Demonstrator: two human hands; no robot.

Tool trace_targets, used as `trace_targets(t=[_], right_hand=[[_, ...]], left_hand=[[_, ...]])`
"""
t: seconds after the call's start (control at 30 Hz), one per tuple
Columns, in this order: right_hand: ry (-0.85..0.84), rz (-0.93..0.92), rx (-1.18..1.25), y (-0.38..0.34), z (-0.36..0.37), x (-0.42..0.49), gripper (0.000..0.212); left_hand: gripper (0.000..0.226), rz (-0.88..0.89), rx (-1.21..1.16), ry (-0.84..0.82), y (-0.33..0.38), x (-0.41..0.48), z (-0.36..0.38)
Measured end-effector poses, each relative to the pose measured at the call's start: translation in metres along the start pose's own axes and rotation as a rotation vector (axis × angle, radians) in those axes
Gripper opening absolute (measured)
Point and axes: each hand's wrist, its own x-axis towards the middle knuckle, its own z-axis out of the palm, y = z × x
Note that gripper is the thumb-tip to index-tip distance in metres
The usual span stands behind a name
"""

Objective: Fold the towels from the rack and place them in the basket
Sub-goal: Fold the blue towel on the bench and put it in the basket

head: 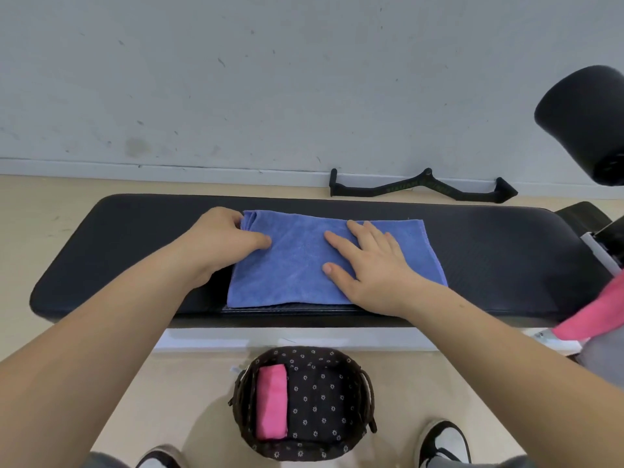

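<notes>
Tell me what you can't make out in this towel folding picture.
Head view:
- Rack: cut off by the right edge; only a hanging pink towel shows.
- Lettering on the black handle: too small.
- Left hand: tips of its fingers hidden behind its knuckles, at the blue towel.

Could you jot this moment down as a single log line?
step: folding blue towel on bench | left hand: grips towel's left edge | right hand: flat on towel | basket: one folded pink towel
</notes>
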Motion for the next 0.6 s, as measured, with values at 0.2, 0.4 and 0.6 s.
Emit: trace_targets(t=[0.2,0.4,0.6], right_hand=[[-0.019,-0.02,0.003,-0.013,0.005,-0.011,0.071],[0.198,-0.09,0.014,-0.034,0.007,-0.021,0.073],[0.233,-0.083,-0.018,-0.036,0.014,-0.023,0.079]], left_hand=[[0.031,0.05,-0.163,0.153,-0.005,-0.011,-0.004],[0.028,0.07,-0.248,0.19,0.001,-0.023,-0.007],[0.035,0.134,-0.359,0.203,0.023,-0.038,0.008]])
